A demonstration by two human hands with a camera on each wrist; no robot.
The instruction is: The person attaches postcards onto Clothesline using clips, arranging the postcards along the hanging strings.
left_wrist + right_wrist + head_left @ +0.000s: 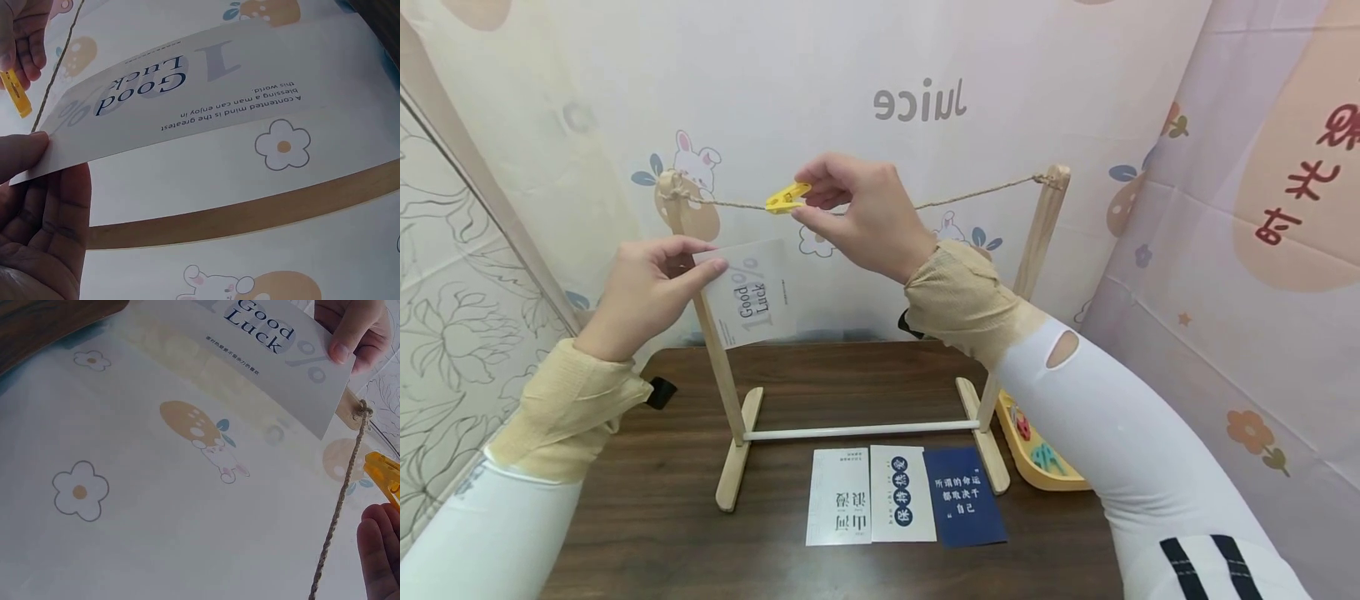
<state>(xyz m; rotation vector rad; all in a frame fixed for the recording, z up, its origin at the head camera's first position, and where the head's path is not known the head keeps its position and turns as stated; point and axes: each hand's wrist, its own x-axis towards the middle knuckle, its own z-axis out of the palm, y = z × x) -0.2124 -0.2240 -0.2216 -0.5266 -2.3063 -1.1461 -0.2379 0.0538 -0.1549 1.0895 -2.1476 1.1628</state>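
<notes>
The left hand (643, 287) pinches a "Good Luck" card (747, 293) by its upper corner just below the string (970, 193), while the right hand (861, 217) squeezes a yellow clothespin (786, 198) at that string — the card looks light, thin and easily creased, so best held by its edge

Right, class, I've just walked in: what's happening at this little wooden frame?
A person's right hand pinches a yellow clothespin at the twine strung between the frame's posts. The left hand holds a "Good Luck" card just below the twine, not yet clipped on. Three more cards lie flat on the table.
</notes>
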